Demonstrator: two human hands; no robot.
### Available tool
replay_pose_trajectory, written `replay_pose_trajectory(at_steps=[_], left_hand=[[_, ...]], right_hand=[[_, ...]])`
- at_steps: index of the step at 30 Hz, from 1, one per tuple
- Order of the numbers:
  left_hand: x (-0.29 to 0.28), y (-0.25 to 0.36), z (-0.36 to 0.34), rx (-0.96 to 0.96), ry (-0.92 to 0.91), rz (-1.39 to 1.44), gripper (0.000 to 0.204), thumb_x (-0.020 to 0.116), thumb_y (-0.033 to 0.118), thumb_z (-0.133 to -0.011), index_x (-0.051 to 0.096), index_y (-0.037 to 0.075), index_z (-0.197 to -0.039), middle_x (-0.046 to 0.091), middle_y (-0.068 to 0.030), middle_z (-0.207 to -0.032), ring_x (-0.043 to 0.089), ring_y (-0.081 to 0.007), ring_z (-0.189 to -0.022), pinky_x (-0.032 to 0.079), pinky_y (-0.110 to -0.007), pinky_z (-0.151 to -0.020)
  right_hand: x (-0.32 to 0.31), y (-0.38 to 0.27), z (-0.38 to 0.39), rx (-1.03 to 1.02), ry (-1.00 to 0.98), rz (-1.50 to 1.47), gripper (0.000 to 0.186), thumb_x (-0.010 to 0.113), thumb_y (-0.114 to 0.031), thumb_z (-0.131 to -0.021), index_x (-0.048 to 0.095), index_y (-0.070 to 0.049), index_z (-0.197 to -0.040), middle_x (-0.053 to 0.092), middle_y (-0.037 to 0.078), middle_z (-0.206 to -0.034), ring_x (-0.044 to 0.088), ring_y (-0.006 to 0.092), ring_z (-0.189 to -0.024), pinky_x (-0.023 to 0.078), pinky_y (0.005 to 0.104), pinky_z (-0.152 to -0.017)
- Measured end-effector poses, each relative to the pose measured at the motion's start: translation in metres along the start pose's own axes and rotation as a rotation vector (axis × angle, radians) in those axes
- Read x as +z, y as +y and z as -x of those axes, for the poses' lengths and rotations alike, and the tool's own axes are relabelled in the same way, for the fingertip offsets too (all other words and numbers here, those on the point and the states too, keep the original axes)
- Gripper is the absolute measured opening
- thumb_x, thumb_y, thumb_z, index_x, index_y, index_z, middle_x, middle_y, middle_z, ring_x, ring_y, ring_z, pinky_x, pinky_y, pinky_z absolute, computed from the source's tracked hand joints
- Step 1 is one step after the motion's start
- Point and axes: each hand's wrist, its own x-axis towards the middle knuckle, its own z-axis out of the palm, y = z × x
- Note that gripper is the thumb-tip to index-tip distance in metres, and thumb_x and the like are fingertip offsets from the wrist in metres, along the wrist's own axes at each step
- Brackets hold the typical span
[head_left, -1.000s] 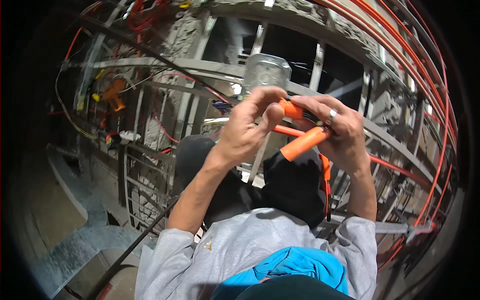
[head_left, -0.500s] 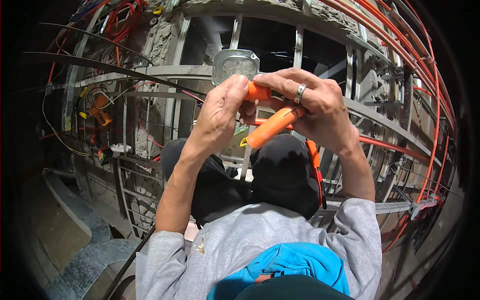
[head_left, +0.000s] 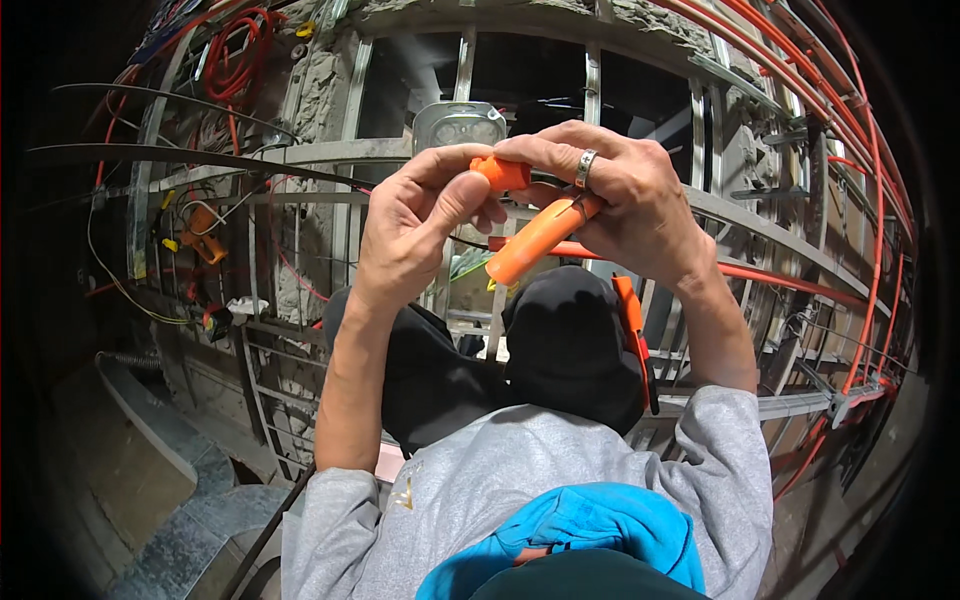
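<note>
Fitting (head_left: 505,174) is a stubby, bright orange cylinder, just the one, up between both hands and near one metal box (head_left: 455,124) in view. Left hand (head_left: 405,228) has its fingers pinching one end, while the right hand (head_left: 640,200) touches the other and also grips one longer, smooth orange rod (head_left: 538,242).

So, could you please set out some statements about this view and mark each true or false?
1. The left hand holds a short orange fitting. True.
2. The right hand holds a green tube. False: the orange tube is there.
3. The left hand wears a ring. False: the silver ring is on the right hand.
4. A metal box shows beyond the hands. True.
</note>
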Motion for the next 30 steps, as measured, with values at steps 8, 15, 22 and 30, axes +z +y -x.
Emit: replay_pose_trajectory(at_steps=[8, 15, 22, 30], left_hand=[[-0.001, 0.004, -0.008, -0.132, 0.001, -0.195, 0.049, 0.045, 0.044, -0.111, 0.065, -0.001, -0.112, 0.06, -0.0014, -0.077, 0.061, -0.0081, -0.065, 0.047, -0.021, -0.056], [0.014, -0.005, -0.006, 0.134, 0.143, 0.06, 0.038, 0.061, 0.031, -0.105, 0.062, 0.0, -0.126, 0.068, -0.0092, -0.107, 0.068, -0.0123, -0.092, 0.058, -0.024, -0.074], [-0.007, 0.004, -0.002, 0.019, 0.031, 0.085, 0.032, 0.068, 0.015, -0.101, 0.064, -0.003, -0.127, 0.071, -0.0104, -0.107, 0.071, -0.0148, -0.091, 0.058, -0.027, -0.085], [0.007, 0.012, -0.017, -0.197, 0.099, 0.151, 0.042, 0.052, 0.041, -0.109, 0.067, 0.001, -0.109, 0.061, -0.0009, -0.083, 0.054, -0.0066, -0.066, 0.044, -0.022, -0.059]], right_hand=[[0.003, 0.002, -0.01, -0.144, 0.024, 0.072, 0.055, 0.082, -0.013, -0.074, 0.068, -0.014, -0.127, 0.073, 0.004, -0.104, 0.073, 0.0218, -0.075, 0.061, 0.0312, -0.064], [-0.003, -0.002, -0.01, -0.061, 0.015, 0.09, 0.054, 0.081, -0.011, -0.076, 0.068, -0.014, -0.129, 0.073, 0.005, -0.105, 0.074, 0.0219, -0.076, 0.061, 0.0312, -0.063], [0.001, 0.001, -0.011, -0.081, 0.019, 0.022, 0.056, 0.077, -0.003, -0.076, 0.068, -0.014, -0.131, 0.073, 0.006, -0.104, 0.074, 0.0221, -0.075, 0.06, 0.0313, -0.062], [0.001, 0.003, -0.021, -0.174, 0.071, 0.142, 0.053, 0.081, -0.007, -0.073, 0.068, -0.016, -0.123, 0.072, 0.002, -0.098, 0.073, 0.022, -0.073, 0.058, 0.0314, -0.059]])
